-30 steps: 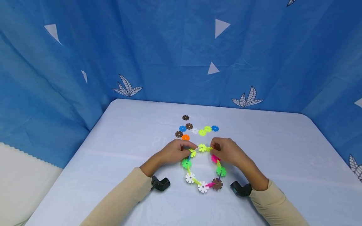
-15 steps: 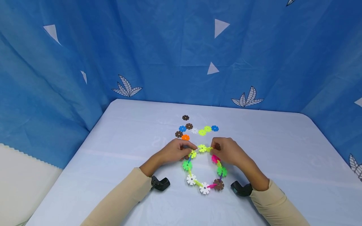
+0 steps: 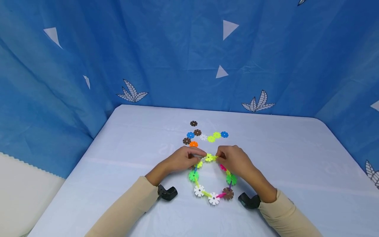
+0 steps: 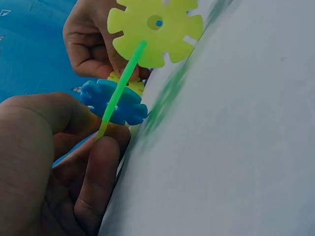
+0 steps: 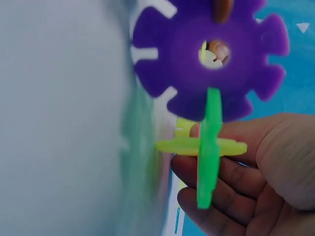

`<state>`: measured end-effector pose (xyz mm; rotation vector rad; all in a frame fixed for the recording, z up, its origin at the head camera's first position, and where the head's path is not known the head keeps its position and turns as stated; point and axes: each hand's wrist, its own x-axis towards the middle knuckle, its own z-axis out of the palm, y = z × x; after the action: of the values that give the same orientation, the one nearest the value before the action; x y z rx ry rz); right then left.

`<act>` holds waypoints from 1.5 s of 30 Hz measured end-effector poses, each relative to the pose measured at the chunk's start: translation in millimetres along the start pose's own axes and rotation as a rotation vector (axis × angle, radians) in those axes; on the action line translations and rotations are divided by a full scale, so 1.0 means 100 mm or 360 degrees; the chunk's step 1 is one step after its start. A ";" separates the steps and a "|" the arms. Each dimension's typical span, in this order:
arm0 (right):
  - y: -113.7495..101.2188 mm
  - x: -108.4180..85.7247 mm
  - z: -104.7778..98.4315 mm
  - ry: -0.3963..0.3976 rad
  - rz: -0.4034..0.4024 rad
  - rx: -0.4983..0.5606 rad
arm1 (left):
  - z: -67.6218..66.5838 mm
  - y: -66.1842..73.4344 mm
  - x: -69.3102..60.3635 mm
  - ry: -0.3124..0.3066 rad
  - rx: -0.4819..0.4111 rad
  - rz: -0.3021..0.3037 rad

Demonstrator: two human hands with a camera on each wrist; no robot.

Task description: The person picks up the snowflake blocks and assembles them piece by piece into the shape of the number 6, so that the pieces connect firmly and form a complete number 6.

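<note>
Slotted plastic flower discs, joined edge to edge, form a ring on the table. In the head view my left hand (image 3: 182, 159) pinches a yellow disc (image 3: 199, 164) at the ring's upper left. My right hand (image 3: 235, 160) grips the upper right part, beside another yellow disc (image 3: 209, 157); its fingertips hide what they hold. A green disc (image 3: 193, 176), white discs and a brown disc (image 3: 228, 193) make up the near side. The left wrist view has a blue disc (image 4: 115, 101) close to my left fingers; the right wrist view has a purple disc (image 5: 167, 64) in front.
Loose discs lie beyond the ring, among them an orange one (image 3: 193, 144), a blue one (image 3: 224, 134) and a dark brown one (image 3: 193, 123). Black wrist devices (image 3: 167, 193) sit under both forearms. A blue curtain (image 3: 183, 56) hangs behind the white table (image 3: 275, 148).
My right hand has shifted slightly left and nearer to me. The ring's top yellow disc has moved left and toward me, and the ring's left side has dropped nearer too.
</note>
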<state>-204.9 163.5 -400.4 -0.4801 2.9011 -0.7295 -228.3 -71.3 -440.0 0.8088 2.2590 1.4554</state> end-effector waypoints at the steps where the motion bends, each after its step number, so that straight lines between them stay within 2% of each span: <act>1: -0.01 0.00 0.00 0.0008 -0.0002 -0.0008 | 0.00 0.00 0.00 -0.0006 -0.0009 0.0002; 11: -0.02 -0.01 0.03 0.0009 -0.0015 -0.0013 | -0.03 0.01 -0.01 -0.0040 -0.0048 -0.0070; 20: -0.03 -0.01 0.03 -0.0038 -0.0037 0.0017 | -0.02 0.01 0.00 0.0064 -0.0178 -0.0077; 37: -0.08 -0.02 0.05 0.0002 -0.0138 0.0023 | 0.00 0.01 0.04 0.0160 -0.0074 -0.0109; 40: -0.05 0.00 0.04 -0.0066 -0.0137 0.0073 | 0.00 0.01 0.03 0.0154 -0.0074 -0.0128; 45: 0.10 -0.01 -0.06 -0.0272 -0.0186 0.0258 | 0.01 0.01 0.03 0.0120 -0.0087 -0.0134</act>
<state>-208.0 175.2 -400.2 -0.6616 2.6481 -0.8846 -230.1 -68.3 -439.8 0.6443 2.2677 1.5255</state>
